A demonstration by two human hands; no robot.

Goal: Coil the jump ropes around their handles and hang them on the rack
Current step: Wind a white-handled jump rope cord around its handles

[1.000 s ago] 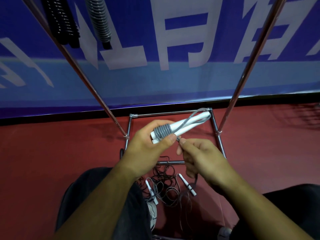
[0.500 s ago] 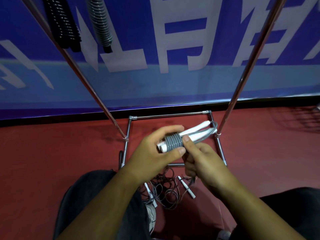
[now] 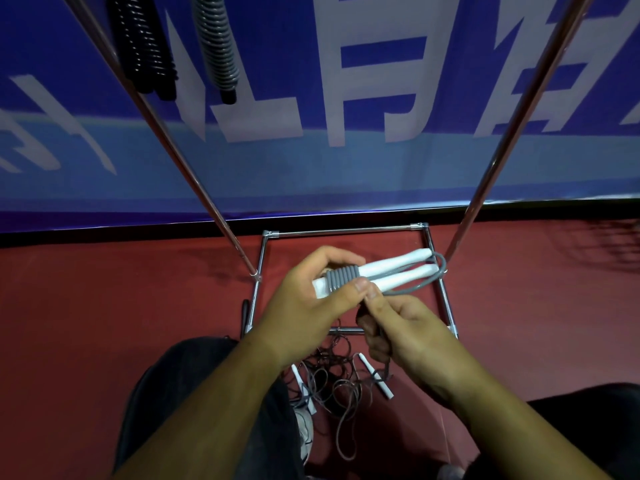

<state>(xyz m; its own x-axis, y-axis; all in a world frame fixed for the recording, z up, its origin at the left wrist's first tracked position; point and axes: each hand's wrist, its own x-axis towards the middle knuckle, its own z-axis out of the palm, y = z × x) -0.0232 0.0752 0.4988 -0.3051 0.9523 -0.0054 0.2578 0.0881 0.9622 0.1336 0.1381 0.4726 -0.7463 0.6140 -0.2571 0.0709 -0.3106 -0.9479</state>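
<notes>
Jump rope (image 3: 349, 278), gripped in left hand (image 3: 313, 303)

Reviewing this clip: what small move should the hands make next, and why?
Probably the right hand should draw its pinched grey cord snug and lay one more turn beside the grey coil. The left hand grips the two white plastic handles, the coil covers only a short stretch of them, and the cord's slack loops past their far tips.
</notes>
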